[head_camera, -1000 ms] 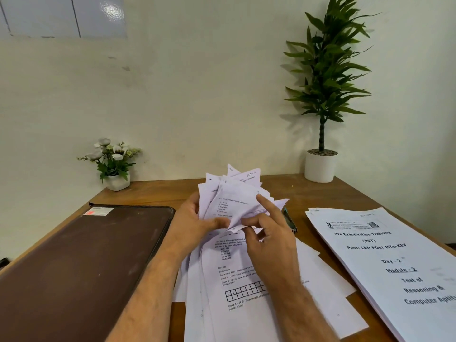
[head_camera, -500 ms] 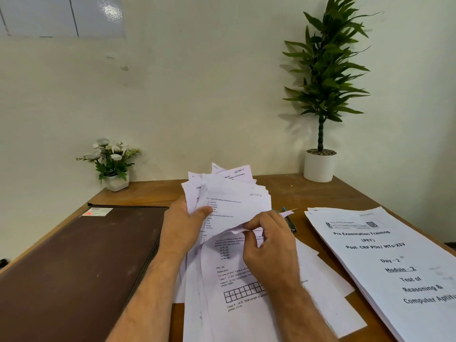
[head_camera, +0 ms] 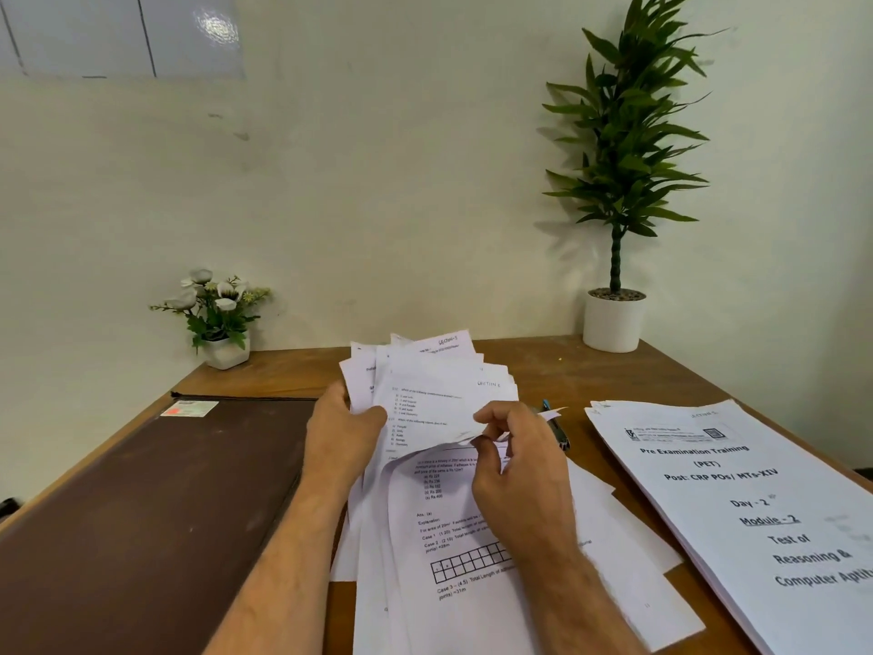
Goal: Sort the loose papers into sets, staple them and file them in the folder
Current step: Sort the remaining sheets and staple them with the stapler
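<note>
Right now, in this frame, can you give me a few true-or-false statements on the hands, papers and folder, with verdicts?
1. Both hands, left hand and right hand, hold the fanned papers. True.
2. The folder lies open. False: it lies closed, left of the papers.
3. A stack titled "Pre Examination Training" lies to the right. True.
4. The pen is in the right hand. False: it lies on the table, partly under the papers.
5. The tall plant stands at the far left corner. False: it stands far right; the flower pot is far left.
</note>
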### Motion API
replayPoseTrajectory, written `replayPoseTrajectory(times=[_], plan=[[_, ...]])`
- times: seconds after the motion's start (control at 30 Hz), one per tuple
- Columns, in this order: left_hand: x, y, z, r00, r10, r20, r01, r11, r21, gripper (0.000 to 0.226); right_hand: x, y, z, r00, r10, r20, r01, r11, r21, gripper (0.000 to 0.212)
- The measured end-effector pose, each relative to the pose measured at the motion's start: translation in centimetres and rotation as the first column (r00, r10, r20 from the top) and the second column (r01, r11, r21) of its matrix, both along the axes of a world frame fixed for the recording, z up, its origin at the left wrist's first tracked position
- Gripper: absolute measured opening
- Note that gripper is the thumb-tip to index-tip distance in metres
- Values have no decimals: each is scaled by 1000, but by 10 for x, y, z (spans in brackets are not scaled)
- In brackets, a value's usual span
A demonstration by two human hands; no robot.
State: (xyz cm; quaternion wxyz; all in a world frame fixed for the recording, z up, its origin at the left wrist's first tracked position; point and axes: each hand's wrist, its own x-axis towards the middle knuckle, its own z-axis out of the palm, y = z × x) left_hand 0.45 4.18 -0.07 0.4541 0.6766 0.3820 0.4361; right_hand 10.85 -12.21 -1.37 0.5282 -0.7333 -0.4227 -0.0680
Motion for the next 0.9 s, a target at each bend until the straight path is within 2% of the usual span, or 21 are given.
replayPoseTrajectory(times=[0.07, 0.1, 0.17, 0.2, 0.27, 0.3, 0.37, 0.43, 0.5, 0.57, 0.63, 0.67, 0.7, 0.73, 0.8, 0.83, 0.87, 0.9], plan=[[-4, -10, 8, 991, -115, 75, 119, 992, -49, 32, -1, 0, 0, 1000, -9, -1, 9, 1000, 11, 41], [-6, -15, 12, 971, -205, 125, 216, 972, -86, 32, 0, 0, 0, 1000, -21, -1, 21, 999, 40, 48], [-10, -25, 16, 902, -403, 158, 420, 902, -102, 15, -1, -2, 2, 999, -31, -20, 33, 994, 106, 69], [-11, -28, 15, 863, -488, 130, 500, 862, -87, 8, -2, -4, 2, 999, -21, -39, 26, 992, 127, 80], [-9, -24, 7, 804, -594, 37, 595, 802, -53, 27, -1, -6, 2, 998, -11, -59, 19, 992, 124, 98], [-8, -23, 6, 781, -625, 15, 624, 779, -66, 27, 0, -7, 2, 998, -18, -59, 24, 995, 101, 102], [-8, -21, 6, 762, -648, 5, 646, 759, -74, 23, 3, -5, -2, 999, -31, -36, 32, 998, 47, 86], [-11, -24, 10, 734, -679, -5, 677, 732, -74, 22, 6, -1, -6, 999, -46, -16, 46, 999, -14, 54], [-14, -24, 10, 719, -695, 24, 694, 715, -85, 33, 8, 2, -9, 998, -67, 1, 67, 997, -23, 35], [-13, -21, 11, 792, -601, 105, 610, 782, -129, 53, 9, 3, -12, 997, -75, 24, 74, 996, 39, 29], [-9, -13, 9, 907, -400, 130, 418, 894, -162, 43, 8, 3, -13, 998, -58, 31, 57, 997, 51, 30], [-7, -7, 7, 957, -278, 81, 287, 948, -140, 30, 8, 3, -13, 998, -47, 34, 46, 998, 42, 31], [-4, 3, 3, 984, -173, -48, 170, 983, -72, 19, 8, 3, -13, 998, -42, 36, 41, 999, 33, 31], [-1, 11, -3, 962, -120, -245, 127, 992, 12, 21, 8, 3, -13, 998, -40, 39, 39, 999, 27, 31], [10, 25, -19, 787, -88, -610, 214, 967, 137, 37, 8, 3, -12, 998, -37, 44, 37, 999, 11, 30], [16, 30, -26, 685, -37, -727, 252, 949, 190, 38, 8, 3, -12, 999, -33, 42, 33, 999, -2, 28], [21, 31, -29, 621, 23, -783, 257, 939, 231, 40, 8, 3, -11, 999, -28, 40, 28, 1000, -13, 27], [25, 32, -30, 617, 50, -785, 239, 939, 248, 42, 8, 3, -11, 999, -25, 39, 25, 1000, -16, 25]])
